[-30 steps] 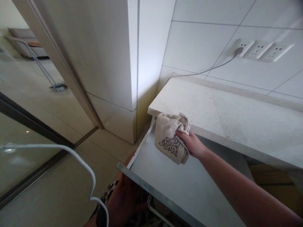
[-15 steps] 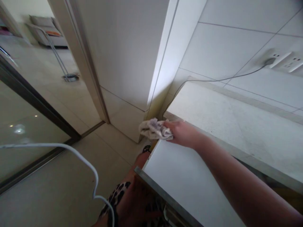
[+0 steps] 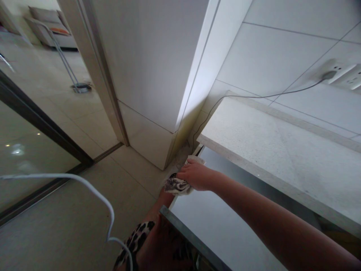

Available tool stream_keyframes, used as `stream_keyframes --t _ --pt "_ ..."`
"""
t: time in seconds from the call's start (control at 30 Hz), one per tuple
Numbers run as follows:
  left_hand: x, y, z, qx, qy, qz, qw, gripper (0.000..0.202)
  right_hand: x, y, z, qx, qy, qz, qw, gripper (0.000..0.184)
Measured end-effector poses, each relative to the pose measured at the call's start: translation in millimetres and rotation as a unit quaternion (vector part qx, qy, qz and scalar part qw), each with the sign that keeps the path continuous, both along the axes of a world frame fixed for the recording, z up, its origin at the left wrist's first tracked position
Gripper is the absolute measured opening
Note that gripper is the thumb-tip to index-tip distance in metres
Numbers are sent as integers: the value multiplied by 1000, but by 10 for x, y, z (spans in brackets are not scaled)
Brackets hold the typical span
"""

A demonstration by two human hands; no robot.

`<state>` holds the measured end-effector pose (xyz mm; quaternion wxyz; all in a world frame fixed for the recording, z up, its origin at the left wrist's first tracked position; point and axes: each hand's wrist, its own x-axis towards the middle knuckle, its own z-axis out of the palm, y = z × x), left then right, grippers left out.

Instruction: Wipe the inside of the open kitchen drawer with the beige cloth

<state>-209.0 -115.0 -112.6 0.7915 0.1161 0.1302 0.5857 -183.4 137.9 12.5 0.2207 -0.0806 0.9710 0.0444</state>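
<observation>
My right hand is closed on a crumpled whitish cloth with dark stains or markings. It presses the cloth onto the left edge of a pulled-out white drawer with a dark grey front panel. The right forearm crosses above the drawer from the lower right. Low in the view, my left hand is in deep shadow by the outer side of the front panel, with a dark band at its wrist. Its fingers cannot be made out.
A pale stone countertop overhangs the drawer. A thin cable runs along it to a wall socket. A tall white cabinet stands ahead. On the left are a white cord, a glass sliding door and a long-handled dustpan.
My right hand has slid the cloth toward me along the drawer's edge, away from the countertop. The inside of the drawer near the counter now shows more. The view has shifted slightly.
</observation>
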Motion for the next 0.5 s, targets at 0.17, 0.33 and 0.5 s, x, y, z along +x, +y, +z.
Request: stream_keyframes --t 0.17,0.33,0.5 --pt "25 -19 -9 -20 19 19 999 50 -24 -357 -40 -39 -24 20 999 37" --pt "21 -19 24 -62 34 57 996 52 -87 -327 -77 -54 -67 8 996 37" --pt "-257 586 -15 -88 41 90 991 54 -212 435 40 -113 -25 -248 962 22"
